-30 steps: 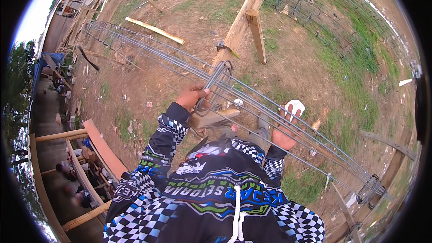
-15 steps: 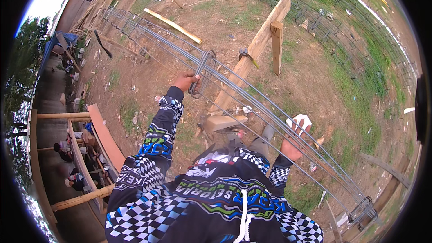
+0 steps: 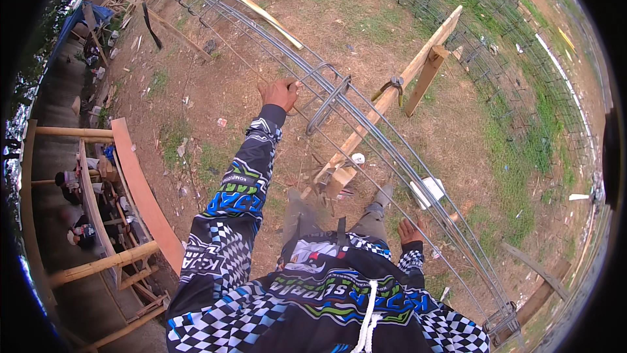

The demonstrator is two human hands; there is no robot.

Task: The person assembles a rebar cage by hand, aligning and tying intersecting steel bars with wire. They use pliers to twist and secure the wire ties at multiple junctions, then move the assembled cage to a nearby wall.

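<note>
I look down from far off, and the main thing I see is a set of long steel bars (image 3: 375, 134). They are thin and grey, and they run across my view from the top left to the bottom right. The bar on the side near the person looks a bit brown at its upper part. Bent steel loops (image 3: 330, 99) sit around the bars near the middle. They are long with round corners, and they lean across the bars. More loops show at both far ends. The bars pass over a plank (image 3: 439, 32), which has pliers (image 3: 392, 84) on it.

The left hand (image 3: 279, 94) is at the near bar, just beside the loops on their left. Its fingers are bent, but I cannot tell if they grip the bar. The right hand (image 3: 409, 229) is low down, close to the same bar, with its fingers curled a little. I cannot tell if it touches anything.

Half a second ago, the left hand was holding the loops. Now it is off them, and the loops stand to its right. They were bunched close then, and now they look more spread out. The right hand was up in front of a white block (image 3: 429, 192); now it is lower, and the block shows clear of it.
</note>
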